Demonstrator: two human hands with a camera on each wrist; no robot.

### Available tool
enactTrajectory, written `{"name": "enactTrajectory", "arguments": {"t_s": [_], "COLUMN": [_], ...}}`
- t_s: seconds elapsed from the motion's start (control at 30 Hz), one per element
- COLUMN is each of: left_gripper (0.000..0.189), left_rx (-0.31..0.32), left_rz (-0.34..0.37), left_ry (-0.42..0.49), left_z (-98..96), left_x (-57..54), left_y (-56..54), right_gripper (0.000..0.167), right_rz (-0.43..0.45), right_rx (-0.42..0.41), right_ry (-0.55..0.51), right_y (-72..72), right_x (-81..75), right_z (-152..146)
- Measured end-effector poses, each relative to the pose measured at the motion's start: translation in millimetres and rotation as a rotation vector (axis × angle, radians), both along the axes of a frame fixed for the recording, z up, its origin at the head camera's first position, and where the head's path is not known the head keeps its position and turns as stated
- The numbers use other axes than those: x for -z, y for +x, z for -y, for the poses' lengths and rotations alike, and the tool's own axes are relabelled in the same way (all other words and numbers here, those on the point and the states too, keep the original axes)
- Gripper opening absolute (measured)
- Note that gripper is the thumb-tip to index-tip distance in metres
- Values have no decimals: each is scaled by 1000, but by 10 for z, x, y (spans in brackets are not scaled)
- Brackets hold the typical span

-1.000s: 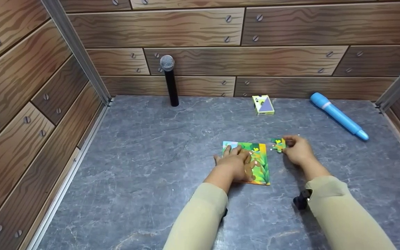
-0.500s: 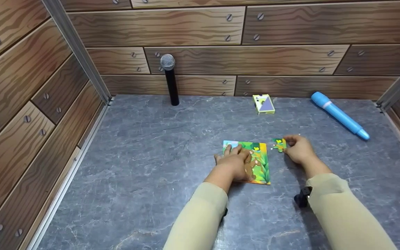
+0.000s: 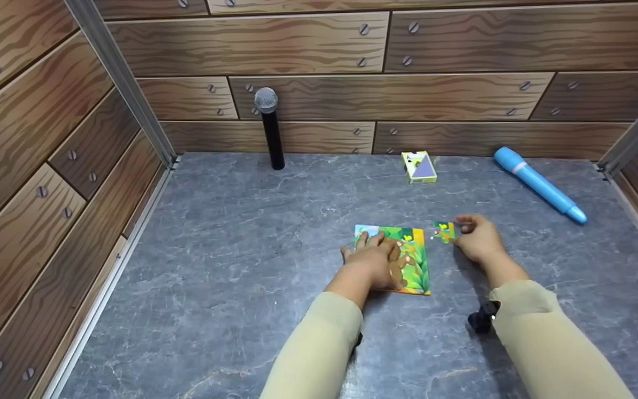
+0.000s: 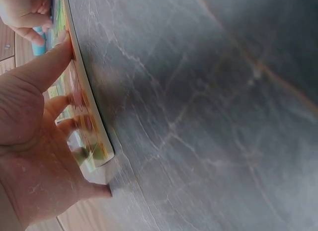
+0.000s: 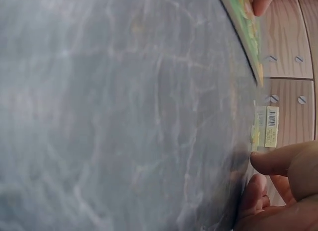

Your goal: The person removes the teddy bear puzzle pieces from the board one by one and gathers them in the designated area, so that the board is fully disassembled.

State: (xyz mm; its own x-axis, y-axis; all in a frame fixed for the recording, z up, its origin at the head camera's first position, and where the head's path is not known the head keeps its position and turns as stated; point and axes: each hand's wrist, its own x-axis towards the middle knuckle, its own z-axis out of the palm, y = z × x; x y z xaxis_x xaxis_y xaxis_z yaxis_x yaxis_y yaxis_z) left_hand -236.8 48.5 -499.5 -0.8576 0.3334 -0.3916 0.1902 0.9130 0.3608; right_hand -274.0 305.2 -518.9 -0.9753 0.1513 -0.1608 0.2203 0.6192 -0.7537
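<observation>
A colourful jigsaw puzzle board (image 3: 420, 271) with a brown animal picture lies on the grey table. My left hand (image 3: 371, 260) rests on it with fingers spread; in the left wrist view the thumb and fingers (image 4: 69, 126) lie across its face. Just right of the board is a small green and orange puzzle piece (image 3: 443, 231). My right hand (image 3: 478, 239) stays at that piece's right edge, thumb right at its lower corner and index fingertip slightly off it. The right wrist view shows the right thumb (image 5: 271, 161) beside the piece, apart from the bent fingers.
Farther back lies a yellow and purple card box (image 3: 420, 168). A black microphone (image 3: 272, 133) with a silver head stands at the back left, and a blue marker-shaped tube (image 3: 540, 185) lies at the right. Wood-patterned walls (image 3: 297, 44) enclose the table.
My right index fingertip has drawn back slightly from the puzzle piece's edge. The left hand and the board keep their places.
</observation>
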Motion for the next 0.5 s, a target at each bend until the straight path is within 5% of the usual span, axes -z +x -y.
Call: {"name": "enactTrajectory", "arguments": {"t_s": [0.2, 0.5], "left_gripper": [101, 102], "left_rx": [-30, -42], "left_rz": [1, -23], "left_ry": [12, 5], "left_z": [-5, -26], "left_x": [13, 36], "left_y": [-9, 1], "right_gripper": [59, 44], "right_rz": [-81, -257], "right_rx": [50, -17], "right_ry": [-7, -24], "right_y": [40, 96], "right_x": [-13, -115], "right_z": [102, 365]}}
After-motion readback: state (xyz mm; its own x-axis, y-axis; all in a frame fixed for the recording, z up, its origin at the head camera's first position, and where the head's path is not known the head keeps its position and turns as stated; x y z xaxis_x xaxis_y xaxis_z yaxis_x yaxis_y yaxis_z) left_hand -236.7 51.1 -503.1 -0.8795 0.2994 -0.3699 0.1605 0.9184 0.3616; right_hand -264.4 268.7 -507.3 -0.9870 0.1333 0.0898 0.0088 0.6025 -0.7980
